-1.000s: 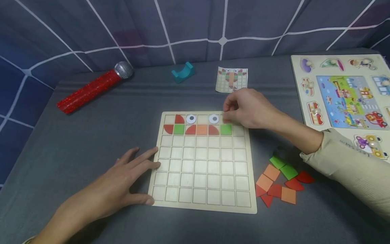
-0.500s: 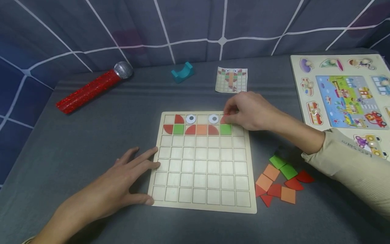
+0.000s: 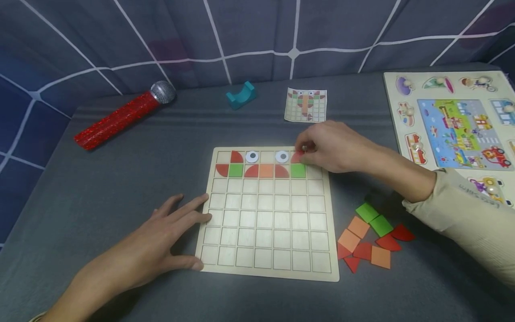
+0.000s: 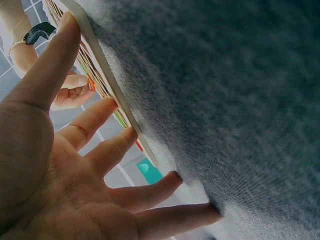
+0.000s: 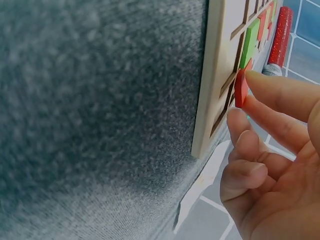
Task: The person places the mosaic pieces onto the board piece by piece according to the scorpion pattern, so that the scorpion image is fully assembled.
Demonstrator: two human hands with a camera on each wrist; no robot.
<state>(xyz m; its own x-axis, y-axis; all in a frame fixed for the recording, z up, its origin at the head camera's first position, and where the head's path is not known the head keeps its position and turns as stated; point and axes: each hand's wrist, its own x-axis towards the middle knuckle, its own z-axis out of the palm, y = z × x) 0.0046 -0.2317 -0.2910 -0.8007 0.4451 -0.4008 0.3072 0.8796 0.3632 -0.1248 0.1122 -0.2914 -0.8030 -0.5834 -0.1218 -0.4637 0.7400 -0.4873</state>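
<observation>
1. Left hand [image 3: 170,230] is touching the wooden board [image 3: 267,214] at its left edge, fingers spread.
2. Right hand [image 3: 331,145] is pinching a red piece [image 5: 240,90] between thumb and forefinger, at the board's back row, second square from the right, just behind a green square [image 3: 298,171].
3. Board is lying flat on the counter [image 3: 80,201].
4. Loose pieces [image 3: 363,251] (red, orange, green) are lying by the board's right edge, toward its front corner.
5. Picture card [image 3: 306,105] is lying between board and counter's back edge.
6. Microphone [image 3: 120,118] is resting near the back left corner; puzzle [image 3: 454,134] is occupying the back right.
</observation>
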